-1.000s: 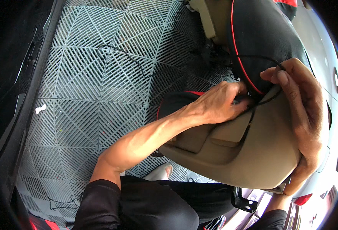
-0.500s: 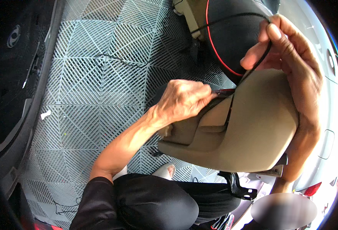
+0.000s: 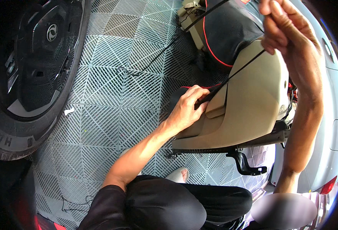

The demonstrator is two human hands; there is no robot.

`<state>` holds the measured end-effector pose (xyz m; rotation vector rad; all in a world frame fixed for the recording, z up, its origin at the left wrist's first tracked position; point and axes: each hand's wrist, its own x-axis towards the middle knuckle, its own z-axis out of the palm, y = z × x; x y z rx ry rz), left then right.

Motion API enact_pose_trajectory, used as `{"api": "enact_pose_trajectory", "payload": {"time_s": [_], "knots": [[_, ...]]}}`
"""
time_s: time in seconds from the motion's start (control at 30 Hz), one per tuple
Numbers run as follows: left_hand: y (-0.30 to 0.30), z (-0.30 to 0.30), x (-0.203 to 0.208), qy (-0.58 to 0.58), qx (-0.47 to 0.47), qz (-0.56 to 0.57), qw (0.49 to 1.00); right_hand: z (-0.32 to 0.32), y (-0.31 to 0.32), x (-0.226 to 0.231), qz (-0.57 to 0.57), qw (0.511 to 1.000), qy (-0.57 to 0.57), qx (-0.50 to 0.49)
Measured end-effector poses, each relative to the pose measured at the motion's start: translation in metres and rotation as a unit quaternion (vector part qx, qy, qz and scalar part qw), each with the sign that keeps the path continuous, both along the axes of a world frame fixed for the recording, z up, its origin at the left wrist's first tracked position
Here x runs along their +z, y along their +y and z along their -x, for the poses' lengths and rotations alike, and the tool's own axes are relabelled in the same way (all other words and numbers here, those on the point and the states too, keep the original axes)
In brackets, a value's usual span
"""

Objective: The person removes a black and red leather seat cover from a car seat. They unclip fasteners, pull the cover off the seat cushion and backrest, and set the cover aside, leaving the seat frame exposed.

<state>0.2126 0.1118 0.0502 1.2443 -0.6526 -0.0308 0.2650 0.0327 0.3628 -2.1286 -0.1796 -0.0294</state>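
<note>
A beige car seat point(image 3: 255, 92) lies tipped in front of me, its metal bracket point(image 3: 243, 163) showing underneath. At the seat's left side my left hand point(image 3: 188, 109) has its fingers curled onto the dark edge of a black seat cover point(image 3: 211, 93) with red trim; the fingertips are partly hidden. Raised over the seat's far right, my right hand point(image 3: 293, 38) pinches a thin black cord point(image 3: 247, 64). The cord runs taut from that hand down to the cover edge near my left hand. Its loose end crosses the top of the view and trails onto the floor.
Grey grid tiles point(image 3: 103, 126) make up the floor, with a white scrap point(image 3: 69, 111) on it. A car wheel point(image 3: 42, 65) stands at the left. A silver car body point(image 3: 314, 161) is close on the right. Beyond the seat lies another black, red-piped covered part point(image 3: 230, 34).
My right hand has moved up, drawing the cord straighter. My left hand has shifted slightly right and down along the cover edge. The whole view has shifted, showing more of the wheel.
</note>
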Motion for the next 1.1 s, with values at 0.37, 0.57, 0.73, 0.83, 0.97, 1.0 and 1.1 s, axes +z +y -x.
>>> {"api": "enact_pose_trajectory", "payload": {"time_s": [0.37, 0.57, 0.73, 0.83, 0.97, 1.0, 1.1], "knots": [[-0.004, 0.028, -0.005, 0.075, 0.092, 0.003, 0.993, 0.023, 0.02, 0.023, 0.029, 0.997, -0.067, -0.001], [0.003, 0.032, -0.013, 0.102, 0.012, -0.017, 0.995, 0.046, 0.018, 0.033, 0.082, 0.996, -0.032, 0.005], [0.017, 0.019, -0.01, -0.017, 0.067, -0.083, 0.994, 0.068, 0.015, 0.016, 0.141, 0.984, -0.106, -0.011], [-0.001, 0.034, 0.004, -0.041, 0.032, -0.094, 0.994, 0.099, -0.012, 0.025, 0.172, 0.976, -0.126, -0.038], [0.009, 0.034, 0.005, -0.077, 0.026, -0.135, 0.987, 0.115, -0.031, 0.019, 0.156, 0.97, -0.183, -0.03], [0.012, 0.03, 0.001, -0.085, 0.021, -0.144, 0.986, 0.121, -0.036, 0.018, 0.152, 0.968, -0.196, -0.033], [0.014, 0.031, 0.007, -0.108, 0.007, -0.173, 0.979, 0.147, -0.057, 0.02, 0.139, 0.962, -0.23, -0.046]]}}
